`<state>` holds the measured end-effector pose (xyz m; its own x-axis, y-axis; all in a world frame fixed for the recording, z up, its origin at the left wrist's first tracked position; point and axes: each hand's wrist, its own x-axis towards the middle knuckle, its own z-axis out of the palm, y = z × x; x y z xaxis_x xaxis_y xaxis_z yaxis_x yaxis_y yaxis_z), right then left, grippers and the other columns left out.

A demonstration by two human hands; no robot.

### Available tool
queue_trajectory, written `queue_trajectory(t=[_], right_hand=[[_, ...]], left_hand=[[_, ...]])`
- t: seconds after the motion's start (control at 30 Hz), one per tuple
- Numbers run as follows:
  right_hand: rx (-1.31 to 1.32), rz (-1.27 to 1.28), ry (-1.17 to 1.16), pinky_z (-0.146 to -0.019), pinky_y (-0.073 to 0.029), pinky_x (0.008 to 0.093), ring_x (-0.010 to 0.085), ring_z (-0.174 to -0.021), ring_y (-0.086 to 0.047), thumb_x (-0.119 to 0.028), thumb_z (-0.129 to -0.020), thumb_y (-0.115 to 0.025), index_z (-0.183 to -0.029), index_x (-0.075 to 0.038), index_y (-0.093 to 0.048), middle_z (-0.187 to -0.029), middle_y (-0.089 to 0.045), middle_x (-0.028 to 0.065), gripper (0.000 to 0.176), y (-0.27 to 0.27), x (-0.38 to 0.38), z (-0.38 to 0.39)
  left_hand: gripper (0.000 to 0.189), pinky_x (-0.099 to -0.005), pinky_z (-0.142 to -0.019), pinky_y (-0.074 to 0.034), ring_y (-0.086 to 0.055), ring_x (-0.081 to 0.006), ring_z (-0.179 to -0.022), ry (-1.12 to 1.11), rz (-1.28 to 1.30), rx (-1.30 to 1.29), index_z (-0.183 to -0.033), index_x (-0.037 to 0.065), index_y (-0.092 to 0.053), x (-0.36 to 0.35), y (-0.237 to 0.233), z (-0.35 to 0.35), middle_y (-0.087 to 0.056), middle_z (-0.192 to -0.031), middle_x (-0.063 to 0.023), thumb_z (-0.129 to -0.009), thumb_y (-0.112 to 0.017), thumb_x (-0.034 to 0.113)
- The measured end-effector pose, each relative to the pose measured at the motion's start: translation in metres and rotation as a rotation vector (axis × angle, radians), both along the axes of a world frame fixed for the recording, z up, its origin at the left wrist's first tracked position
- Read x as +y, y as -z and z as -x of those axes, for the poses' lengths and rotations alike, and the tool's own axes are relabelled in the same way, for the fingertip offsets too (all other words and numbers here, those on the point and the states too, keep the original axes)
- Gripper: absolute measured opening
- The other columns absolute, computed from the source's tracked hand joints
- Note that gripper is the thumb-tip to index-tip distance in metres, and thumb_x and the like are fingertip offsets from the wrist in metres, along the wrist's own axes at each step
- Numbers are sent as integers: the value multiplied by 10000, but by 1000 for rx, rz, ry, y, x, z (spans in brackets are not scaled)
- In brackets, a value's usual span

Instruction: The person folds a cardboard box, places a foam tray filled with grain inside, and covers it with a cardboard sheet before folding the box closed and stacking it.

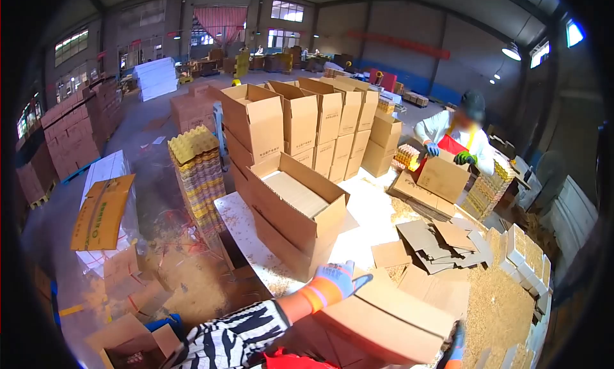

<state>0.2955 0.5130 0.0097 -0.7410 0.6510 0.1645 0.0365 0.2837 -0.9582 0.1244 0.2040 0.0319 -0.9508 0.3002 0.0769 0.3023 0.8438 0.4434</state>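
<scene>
A closed-looking brown cardboard box (393, 314) lies tilted in front of me between my two hands. My left hand (334, 283), in a grey-blue glove with an orange cuff, holds its left end, thumb and fingers over the edge. At the opposite end, my right hand (456, 347) grips the side; most of it is hidden by the box and the frame edge. Just beyond my left hand stands an open cardboard box (288, 231) with a flat cardboard sheet inside, on the white tabletop (246, 238).
Open cartons (256, 123) stand stacked at the back of the table. Egg trays (198, 177) are piled on the left. Cardboard scraps (441, 244) and husk litter lie on the right. Across the table a co-worker (457, 135) in gloves holds a carton (442, 177).
</scene>
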Motion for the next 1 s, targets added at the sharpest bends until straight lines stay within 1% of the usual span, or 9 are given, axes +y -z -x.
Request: queue_trajectory(t=[0.17,0.23,0.27,0.33,0.5,0.6,0.73,0.87,1.0], right_hand=[[-352,-184,-235,-945,-455,408,256,-1102,-568,-324,-935,-513,-1303,-17,-498,-1325,-514,125,480,39,40,-16],[-328,-318,-287,-937,-460,404,251,-1090,-575,-321,-932,-521,-1294,-17,-506,-1313,-524,130,473,84,115,-5],[130,521,-380,-910,-480,425,314,-960,-627,-211,-818,-684,-1280,33,-438,-1139,-594,174,578,-30,20,1],[44,-210,-308,-898,-492,373,246,-1047,-586,-304,-696,-812,-1172,-13,-463,-1155,-575,146,658,-30,44,-4],[131,-974,-514,-848,-478,445,400,-1051,-536,-224,-559,-839,-1028,-74,-521,-1247,-515,227,586,51,-20,-72],[11,-843,-443,-844,-484,416,371,-1040,-551,-178,-616,-771,-1071,-68,-524,-1333,-466,220,529,30,-45,-81],[-78,-375,-375,-997,-402,425,392,-1199,-461,-149,-679,-769,-1291,-52,-467,-1417,-377,223,689,37,-38,-103],[123,-46,955,-954,-419,342,232,-1156,-471,-22,-773,-685,-1414,16,-289,-1320,-450,154,755,165,35,-146],[-395,509,1209,-983,-392,324,224,-1165,-481,-270,-864,-685,-1392,72,-321,-1352,-460,145,726,298,126,-198]], left_hand=[[600,-365,-809,-507,-635,-292,-949,391,-519,778,-1210,17,-579,10,-39,-38,-638,-1105,-166,-909,-478,527],[594,-332,-817,-486,-619,-237,-920,336,-1172,252,-1170,8,-593,23,-2,-8,-645,-1092,-128,-906,-478,528],[592,-315,-821,-476,-612,-210,-906,251,-1524,57,-1150,3,-600,30,16,7,-648,-1086,-109,-905,-478,528],[684,-346,-896,-438,-584,-222,-948,554,-1798,-434,-1149,-19,-594,25,81,45,-638,-1081,-107,-926,-366,586],[488,-496,-1033,-328,-477,-255,-1201,-107,-1256,-601,-1398,75,-387,-49,211,16,-497,-1328,-86,-995,-386,350],[553,-388,-1132,-242,-346,-261,-1332,33,-1506,-1073,-1439,39,-314,-45,84,37,-378,-1441,-115,-978,-400,332],[605,-269,-931,-415,-523,-170,-1075,142,-459,-437,-1443,30,-307,-8,38,31,-525,-1242,-88,-883,-517,124],[597,-274,-910,-422,-510,-182,-1036,174,-637,-601,-1421,-4,-326,-15,51,39,-531,-1203,-92,-866,-504,127],[581,-263,-879,-440,-535,-184,-998,136,-512,-537,-1400,-8,-350,-21,56,50,-548,-1183,-99,-854,-517,101]])
